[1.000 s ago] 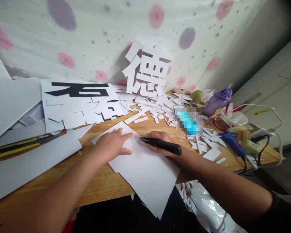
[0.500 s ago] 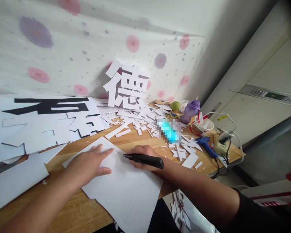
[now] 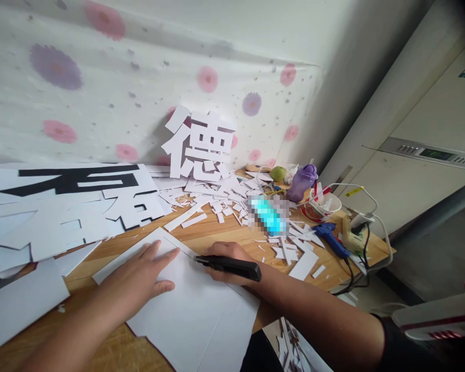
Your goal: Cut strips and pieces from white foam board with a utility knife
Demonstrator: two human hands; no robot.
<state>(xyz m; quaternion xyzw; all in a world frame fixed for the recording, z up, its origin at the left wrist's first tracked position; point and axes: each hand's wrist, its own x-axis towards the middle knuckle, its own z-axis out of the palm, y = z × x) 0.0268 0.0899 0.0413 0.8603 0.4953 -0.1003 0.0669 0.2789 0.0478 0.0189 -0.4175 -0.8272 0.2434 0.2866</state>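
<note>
A white foam board sheet point(image 3: 189, 310) lies on the wooden table, its near end reaching past the front edge. My left hand point(image 3: 145, 268) presses flat on its left part with the fingers spread. In my right hand point(image 3: 227, 261) is a black utility knife point(image 3: 232, 267), its tip on the board near the upper right edge. A thin line runs along that edge, close to my left fingertips. Another faint line crosses the lower part of the sheet.
A white cut-out character point(image 3: 199, 144) leans on the flowered wall cover. White scraps point(image 3: 217, 199) litter the table. At left lie cut-out sheets with black shapes point(image 3: 77, 178). To the right are a blue glue gun point(image 3: 331, 238), a paper tub point(image 3: 321, 206), a purple bottle point(image 3: 302, 183) and a power strip point(image 3: 354, 232).
The view has tilted up slightly, so things sit lower in the picture. Both hands and the knife keep nearly the same place on the board.
</note>
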